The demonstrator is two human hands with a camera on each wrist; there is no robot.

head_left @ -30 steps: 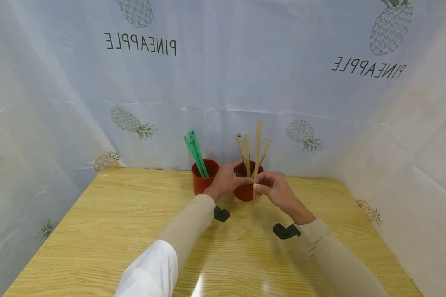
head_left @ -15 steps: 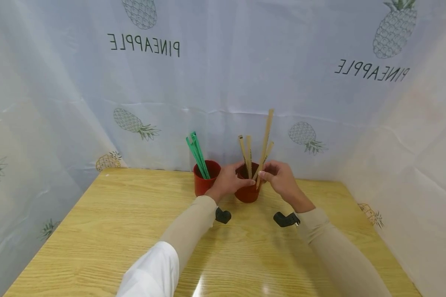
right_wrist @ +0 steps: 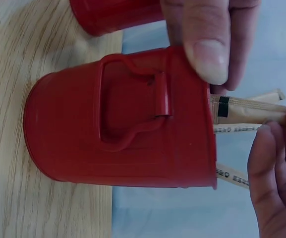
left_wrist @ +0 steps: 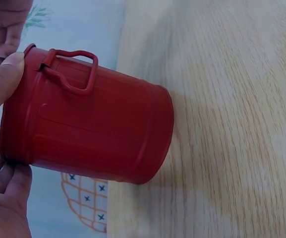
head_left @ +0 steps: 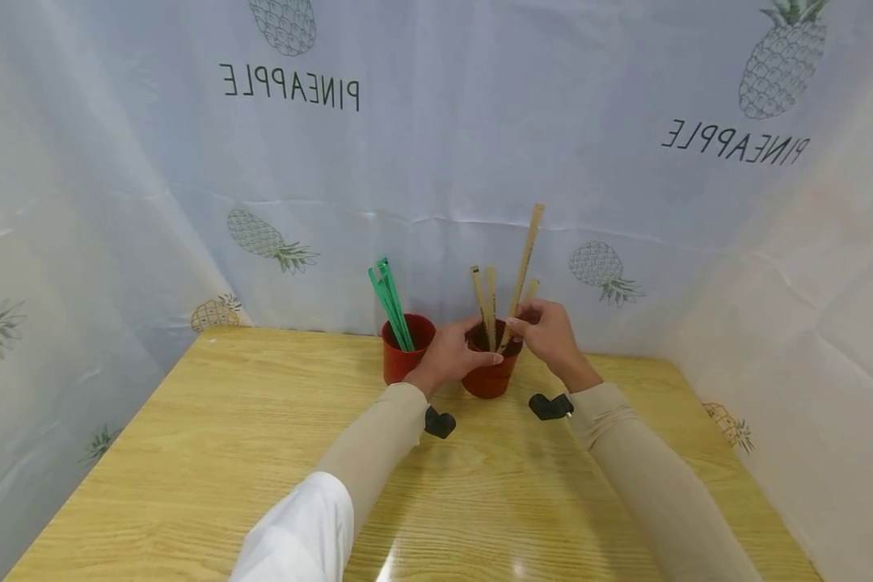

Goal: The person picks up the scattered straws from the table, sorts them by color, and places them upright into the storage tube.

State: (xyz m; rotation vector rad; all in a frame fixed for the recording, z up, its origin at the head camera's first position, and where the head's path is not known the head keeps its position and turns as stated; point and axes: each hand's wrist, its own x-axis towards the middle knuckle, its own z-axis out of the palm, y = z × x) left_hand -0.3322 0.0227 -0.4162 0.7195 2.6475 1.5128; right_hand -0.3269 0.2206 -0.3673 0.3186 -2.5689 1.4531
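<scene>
My left hand grips the rim of the right-hand red bucket, thumb on the near side. In the left wrist view the bucket shows a small wire handle under the rim. Thumb and fingers of my right hand pinch a long tan paper-wrapped stick above that bucket. The right wrist view puts the lower end of the held stick, with a black band, just inside the rim. Several similar tan sticks lean in the bucket; its bottom is hidden.
Left of it stands a second red bucket holding several green wrapped sticks. Both are near the back edge of the wooden table. A pineapple-print curtain hangs close behind.
My right hand has risen and moved slightly toward the bucket, bringing the stick from in front of the bucket to over its opening, now leaning right. The left hand keeps its grip.
</scene>
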